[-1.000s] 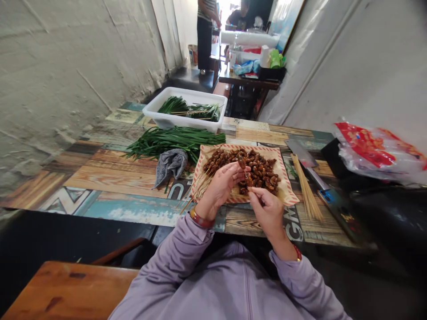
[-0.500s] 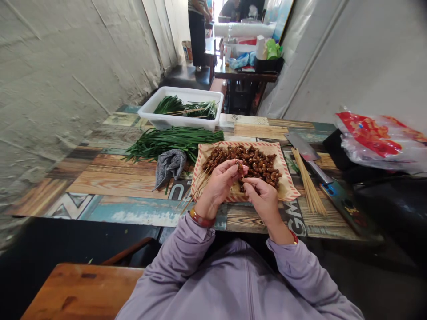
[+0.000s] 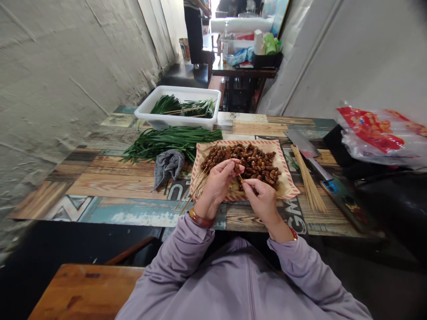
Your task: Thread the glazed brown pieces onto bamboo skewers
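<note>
Over a sheet of striped paper [image 3: 287, 189], my left hand [image 3: 220, 178] pinches a small glossy brown piece [image 3: 236, 168], which looks like a silkworm pupa or meat. My right hand [image 3: 262, 195] is closed on a thin bamboo skewer [image 3: 240, 178], whose tip meets that piece between the hands. A heap of the same brown pieces [image 3: 260, 162] lies on the paper behind my hands. At the paper's left, loaded skewers [image 3: 199, 181] lie with their bare sticks towards me, partly behind my left wrist.
Green chives [image 3: 167, 141] and a grey cloth [image 3: 168, 165] lie to the left. Behind them stands a white tub [image 3: 176, 121] of chives. On the right are bare skewers [image 3: 308, 182], a cleaver [image 3: 307, 144], a phone [image 3: 347, 204] and red plastic packaging [image 3: 373, 129]. A person [image 3: 194, 33] stands far back.
Both hands stay close together over the paper, with the brown piece and skewer still between them. The view has shifted slightly; nothing on the table has visibly moved.
</note>
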Motion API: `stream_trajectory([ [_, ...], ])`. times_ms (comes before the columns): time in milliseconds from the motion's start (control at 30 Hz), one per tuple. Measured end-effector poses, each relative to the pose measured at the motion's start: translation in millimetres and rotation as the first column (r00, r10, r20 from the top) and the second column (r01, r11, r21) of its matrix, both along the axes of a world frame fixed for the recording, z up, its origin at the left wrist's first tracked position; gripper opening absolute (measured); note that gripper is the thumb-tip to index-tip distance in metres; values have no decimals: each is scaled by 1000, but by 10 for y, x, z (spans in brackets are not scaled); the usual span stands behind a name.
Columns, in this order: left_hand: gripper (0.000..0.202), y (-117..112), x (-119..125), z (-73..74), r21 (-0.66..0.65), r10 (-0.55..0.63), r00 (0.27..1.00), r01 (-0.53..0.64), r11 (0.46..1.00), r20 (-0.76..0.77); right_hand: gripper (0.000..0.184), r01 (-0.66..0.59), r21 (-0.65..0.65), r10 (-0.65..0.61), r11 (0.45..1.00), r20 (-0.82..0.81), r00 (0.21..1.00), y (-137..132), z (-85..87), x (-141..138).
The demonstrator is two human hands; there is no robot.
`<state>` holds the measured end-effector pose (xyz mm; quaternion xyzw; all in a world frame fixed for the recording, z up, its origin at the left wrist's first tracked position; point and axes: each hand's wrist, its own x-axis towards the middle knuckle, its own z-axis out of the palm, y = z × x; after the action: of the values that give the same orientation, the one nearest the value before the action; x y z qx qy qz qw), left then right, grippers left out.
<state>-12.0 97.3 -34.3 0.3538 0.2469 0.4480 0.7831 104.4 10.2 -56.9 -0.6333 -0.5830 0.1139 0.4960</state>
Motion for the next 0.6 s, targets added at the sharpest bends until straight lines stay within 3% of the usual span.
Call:
stream_trajectory([
  [433, 29, -42, 32, -27, 31, -55, 997, 57, 998, -52, 23, 36, -1, -36, 999, 33, 999, 30, 22, 12],
  [600, 39, 29, -9, -19, 4, 19, 1000, -19, 1000, 1, 21, 29, -19, -28, 999, 22, 999, -33, 6, 41],
])
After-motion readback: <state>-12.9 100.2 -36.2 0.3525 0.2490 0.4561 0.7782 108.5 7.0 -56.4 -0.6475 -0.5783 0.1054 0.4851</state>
